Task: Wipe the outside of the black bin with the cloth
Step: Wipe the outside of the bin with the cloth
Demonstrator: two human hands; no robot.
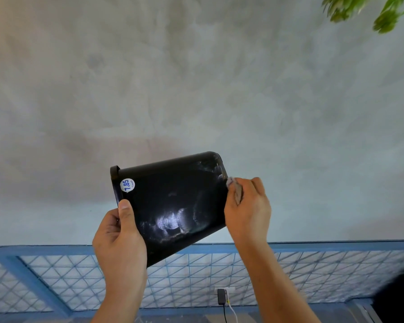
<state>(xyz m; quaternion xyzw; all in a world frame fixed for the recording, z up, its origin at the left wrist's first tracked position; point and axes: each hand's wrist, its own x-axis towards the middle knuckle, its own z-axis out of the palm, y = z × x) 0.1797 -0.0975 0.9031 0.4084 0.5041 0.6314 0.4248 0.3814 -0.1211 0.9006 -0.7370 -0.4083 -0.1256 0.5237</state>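
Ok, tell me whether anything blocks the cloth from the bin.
Nothing visible does. The right hand holds the cloth right at the bin's base edge; the left hand grips the rim end, well away.

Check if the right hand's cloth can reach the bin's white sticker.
Likely yes: the face of the black bin between cloth and sticker is bare; the left hand grips just below it.

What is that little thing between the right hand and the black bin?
A small grey cloth, pinched in the fingers of the right hand and touching the rounded end of the black bin. The head view shows it.
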